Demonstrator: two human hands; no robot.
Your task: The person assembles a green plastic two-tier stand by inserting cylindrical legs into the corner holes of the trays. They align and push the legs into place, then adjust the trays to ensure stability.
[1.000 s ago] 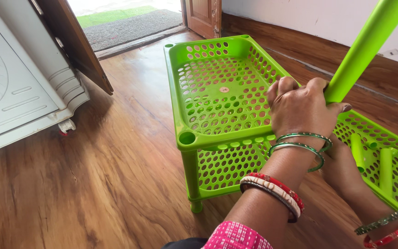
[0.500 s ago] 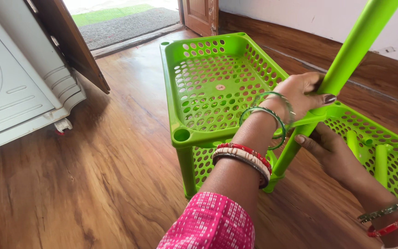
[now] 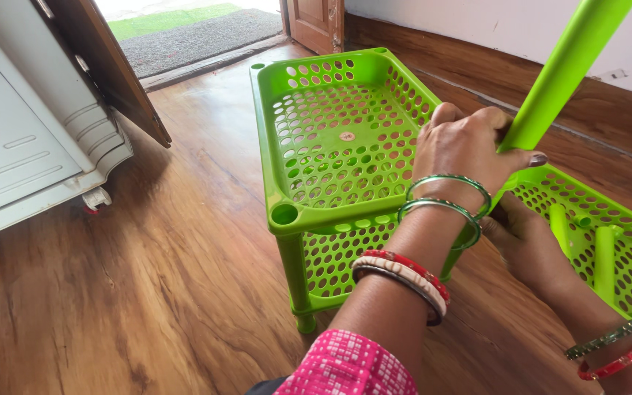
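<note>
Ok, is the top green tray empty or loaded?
Empty. The top tray shows only its bare perforated floor; the loose short tubes lie in the separate tray at the right.

Bright daylight enters through the doorway [image 3: 184, 25], leaving soft glare on the sharply focused wooden floor [image 3: 148, 278].
</note>
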